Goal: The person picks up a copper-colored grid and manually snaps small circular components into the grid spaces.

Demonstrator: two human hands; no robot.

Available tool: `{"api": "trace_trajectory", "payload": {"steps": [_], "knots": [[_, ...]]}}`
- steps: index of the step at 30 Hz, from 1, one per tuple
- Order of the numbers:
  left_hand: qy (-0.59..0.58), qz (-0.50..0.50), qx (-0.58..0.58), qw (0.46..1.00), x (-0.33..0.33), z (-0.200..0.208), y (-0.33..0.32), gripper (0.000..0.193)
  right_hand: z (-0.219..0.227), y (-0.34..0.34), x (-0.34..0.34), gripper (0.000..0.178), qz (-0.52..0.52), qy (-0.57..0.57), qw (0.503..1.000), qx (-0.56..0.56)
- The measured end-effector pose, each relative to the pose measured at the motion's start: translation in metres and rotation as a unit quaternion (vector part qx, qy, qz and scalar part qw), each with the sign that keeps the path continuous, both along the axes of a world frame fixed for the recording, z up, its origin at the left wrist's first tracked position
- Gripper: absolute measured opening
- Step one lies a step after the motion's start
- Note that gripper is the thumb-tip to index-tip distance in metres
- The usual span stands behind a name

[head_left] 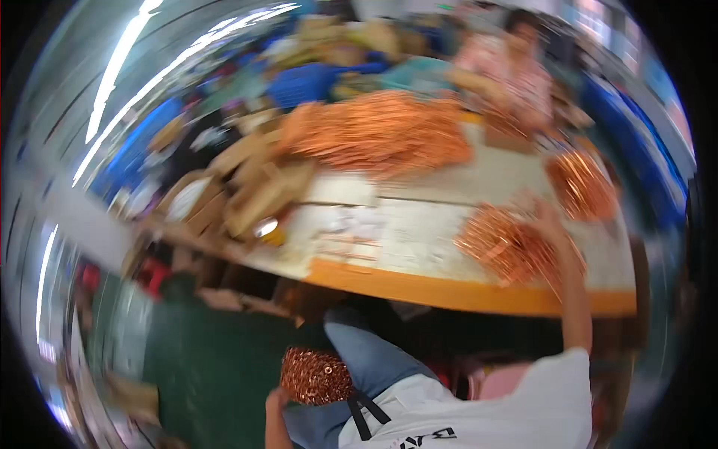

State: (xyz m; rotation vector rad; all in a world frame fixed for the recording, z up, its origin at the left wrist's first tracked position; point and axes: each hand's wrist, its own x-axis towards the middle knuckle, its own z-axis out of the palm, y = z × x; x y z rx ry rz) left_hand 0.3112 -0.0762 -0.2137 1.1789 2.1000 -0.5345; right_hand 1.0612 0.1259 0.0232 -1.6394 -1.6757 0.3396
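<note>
Low at my left side is a tight bundle of thin copper-coloured tubes [315, 376], seen from its ends. My left hand [277, 398] grips the bundle's near left edge, its fingers partly hidden. Over on the table's right part, my right hand [547, 218] reaches across a loose pile of copper-coloured tubes [502, 243]. Its fingers look stretched out, though motion blurs them, and it lies on or just above the pile. Another copper-coloured bundle [582, 185] lies just beyond that hand, to the right.
A large heap of copper-coloured tubes [381, 135] covers the far side of the pale table [426, 232], which has a yellow front edge [419, 288]. A co-worker [516, 75] sits across. Open cardboard boxes [258, 198] crowd the left end; blue crates [303, 84] stand behind.
</note>
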Motion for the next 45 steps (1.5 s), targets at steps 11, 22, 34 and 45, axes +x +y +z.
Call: {"api": "trace_trajectory", "payload": {"steps": [11,22,34,45], "knots": [[-0.264,-0.034,0.539,0.799,0.140,0.125,0.093,0.023,0.053,0.066,-0.018,0.018,0.067,0.242,0.968,0.002],[-0.769,0.255,0.410,0.419,0.172,0.167,0.060,0.050,0.025,0.013,-0.316,0.012,0.317,0.407,0.828,-0.218],[-0.458,0.552,0.634,0.289,0.116,0.083,-0.099,0.035,-0.163,-0.168,-0.539,0.024,0.396,0.546,0.487,-0.555],[-0.439,0.546,0.586,0.407,0.071,0.075,-0.135,0.019,-0.147,-0.109,-0.588,0.031,0.578,0.224,0.483,-0.618]]}}
